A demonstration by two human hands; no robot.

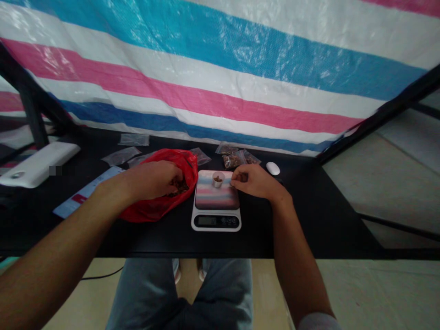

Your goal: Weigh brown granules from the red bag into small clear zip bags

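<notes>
A small kitchen scale point(216, 207) sits at the black table's front edge, with a little white cup point(217, 179) of brown bits on its platform. My left hand point(154, 179) reaches into a red plastic bag point(151, 208) holding brown pieces, fingers curled around some of them. My right hand point(252, 181) rests on the table just right of the cup, fingers pinched near the scale's back corner; what they pinch is too small to name.
Small clear pouches point(237, 158), some filled with brown pieces, lie behind the scale; more empty ones point(121, 156) lie at back left. A white oval object point(272, 168), a white device point(37, 163), a blue-white card point(85, 190) and the striped tarp point(220, 68) surround them.
</notes>
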